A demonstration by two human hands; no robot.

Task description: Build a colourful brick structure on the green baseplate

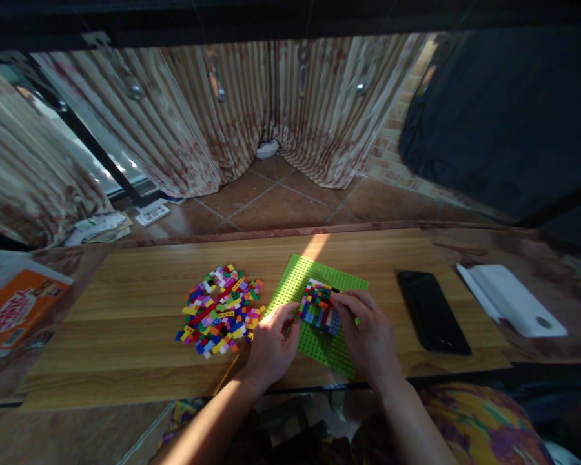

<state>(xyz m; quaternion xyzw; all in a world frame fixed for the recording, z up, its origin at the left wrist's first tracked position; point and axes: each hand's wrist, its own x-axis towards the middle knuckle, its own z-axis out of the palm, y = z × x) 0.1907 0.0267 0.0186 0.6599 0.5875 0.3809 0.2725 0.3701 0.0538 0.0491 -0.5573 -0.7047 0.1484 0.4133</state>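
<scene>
A green studded baseplate (332, 274) lies turned at an angle on the table. On it sits a low build of many-coloured toy bricks (319, 307), with a white row along its far side. My left hand (274, 345) is at the build's left edge, thumb and index finger curled in close to it. At the opposite edge, my right hand (370, 332) has its thumb and fingertips pinched together against the build. Whatever lies between the fingers of each hand is too small or hidden to tell. Left of the plate spreads a pile of loose toy bricks (223, 313).
The wooden tabletop (140, 303) carries a black phone (434, 313) at the right. Beyond it lies a white flat device (518, 300). An orange and white package (17, 307) stands at the far left. Striped curtains (232, 123) hang behind the tiled floor (271, 200).
</scene>
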